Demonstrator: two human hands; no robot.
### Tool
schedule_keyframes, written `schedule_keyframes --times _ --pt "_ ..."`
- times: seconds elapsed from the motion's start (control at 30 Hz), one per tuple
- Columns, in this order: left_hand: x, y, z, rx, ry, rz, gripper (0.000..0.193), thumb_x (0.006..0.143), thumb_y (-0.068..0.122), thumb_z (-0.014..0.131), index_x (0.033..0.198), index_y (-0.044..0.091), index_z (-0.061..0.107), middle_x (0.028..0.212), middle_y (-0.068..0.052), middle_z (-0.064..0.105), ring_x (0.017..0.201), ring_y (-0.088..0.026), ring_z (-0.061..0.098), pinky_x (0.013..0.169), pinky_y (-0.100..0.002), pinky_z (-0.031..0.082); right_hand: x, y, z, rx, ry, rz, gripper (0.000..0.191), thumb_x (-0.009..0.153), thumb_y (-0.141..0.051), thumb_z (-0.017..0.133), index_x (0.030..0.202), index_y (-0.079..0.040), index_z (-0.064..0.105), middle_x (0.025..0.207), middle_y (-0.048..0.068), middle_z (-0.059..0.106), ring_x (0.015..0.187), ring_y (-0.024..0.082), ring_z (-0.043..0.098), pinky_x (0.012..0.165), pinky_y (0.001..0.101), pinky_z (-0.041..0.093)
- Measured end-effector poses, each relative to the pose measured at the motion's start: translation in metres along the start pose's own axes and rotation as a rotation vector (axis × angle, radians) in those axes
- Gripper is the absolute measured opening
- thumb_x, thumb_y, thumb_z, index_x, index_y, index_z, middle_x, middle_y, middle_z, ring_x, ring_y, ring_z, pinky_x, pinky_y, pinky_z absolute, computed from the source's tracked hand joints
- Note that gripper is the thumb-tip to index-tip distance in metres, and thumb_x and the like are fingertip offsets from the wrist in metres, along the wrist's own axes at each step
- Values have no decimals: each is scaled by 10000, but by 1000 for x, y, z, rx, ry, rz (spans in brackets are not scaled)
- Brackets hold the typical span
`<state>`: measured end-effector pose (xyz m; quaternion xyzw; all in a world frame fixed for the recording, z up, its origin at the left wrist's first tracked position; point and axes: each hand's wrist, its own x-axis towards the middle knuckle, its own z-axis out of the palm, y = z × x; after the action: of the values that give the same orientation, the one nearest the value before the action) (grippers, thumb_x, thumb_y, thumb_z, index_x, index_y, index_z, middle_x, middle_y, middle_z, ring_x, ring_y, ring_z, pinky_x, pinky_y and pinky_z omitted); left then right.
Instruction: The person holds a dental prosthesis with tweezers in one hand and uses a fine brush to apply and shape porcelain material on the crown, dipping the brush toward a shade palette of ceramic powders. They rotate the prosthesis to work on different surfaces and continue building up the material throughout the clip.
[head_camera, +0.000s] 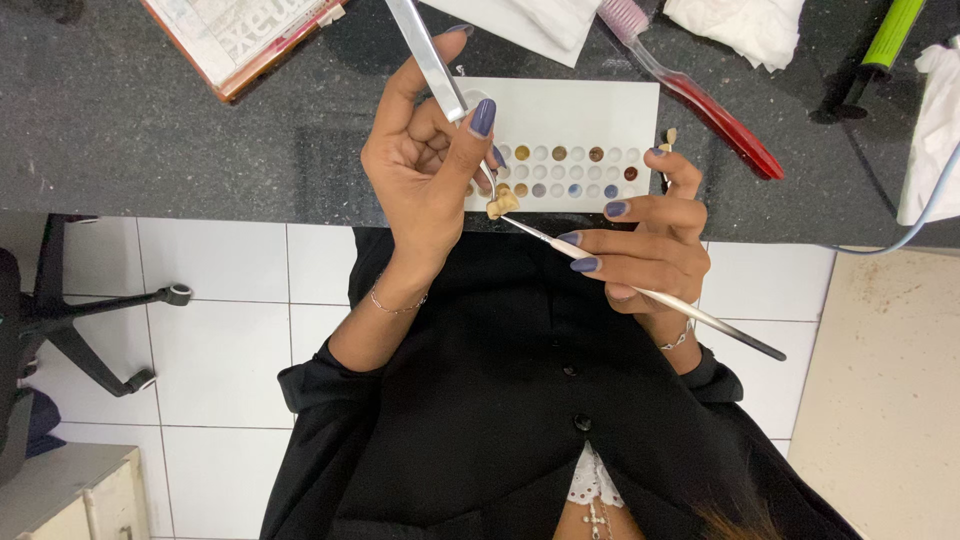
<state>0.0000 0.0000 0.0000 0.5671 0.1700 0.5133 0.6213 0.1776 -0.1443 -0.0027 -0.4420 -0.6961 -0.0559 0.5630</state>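
item: fine brush, thin, long axis slanting; pale tip toward the counter, dark tapered tail toward the person's body. white-silver shaft darkening to black at the tail. held in the right hand, fingers closed pen-style round the mid-shaft, just off the near edge of the counter.

item: small tooth-shaped piece, cream-beige, at the brush tip, over the near edge of the counter. gripped in metal tweezers, long axis running up toward the far edge. tweezers pinched between thumb and fingers of the left hand.

surface: dark speckled stone counter. white palette with two rows of small wells, brown, tan, grey and blue, near the front edge behind the hands.

also on counter: red-handled toothbrush, white tissues along the far edge, green-handled tool at far right, printed booklet at far left.

room: white tiled floor, black chair base at left.
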Motion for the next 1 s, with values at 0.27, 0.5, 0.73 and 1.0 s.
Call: schedule_keyframes --times 0.27,0.5,0.73,1.0 --pt "-2 -5 3 -12 9 -24 422 1091 16 683 1451 -20 466 853 -100 745 678 -65 689 521 -163 528 5 -5 -2 -12 -32 29 360 1073 -449 469 898 -208 671 808 -59 734 1036 153 559 1124 560 384" --pt "-2 -6 3 -4 0 -13 414 1097 21 682 1453 -8 473 814 -87 734 669 -63 689 527 -159 523 3 -4 -1 -21 -18 41 333 1078 -434 486 897 -206 648 798 -71 734 1046 141 579 1139 566 386" --pt "-2 -8 4 22 12 16 402 1107 21 676 1454 18 473 814 -88 736 674 -65 690 565 -155 524 -4 8 3 84 92 -68 272 1040 -399 570 869 -197 632 733 -56 682 944 142 610 1091 547 393" --pt "-1 -10 4 51 37 21 391 1121 26 673 1456 42 473 781 -65 717 690 -66 699 590 -147 520 -12 3 -2 -63 49 -16 206 1029 -326 605 902 -176 668 851 -37 681 971 179 601 1092 550 410"
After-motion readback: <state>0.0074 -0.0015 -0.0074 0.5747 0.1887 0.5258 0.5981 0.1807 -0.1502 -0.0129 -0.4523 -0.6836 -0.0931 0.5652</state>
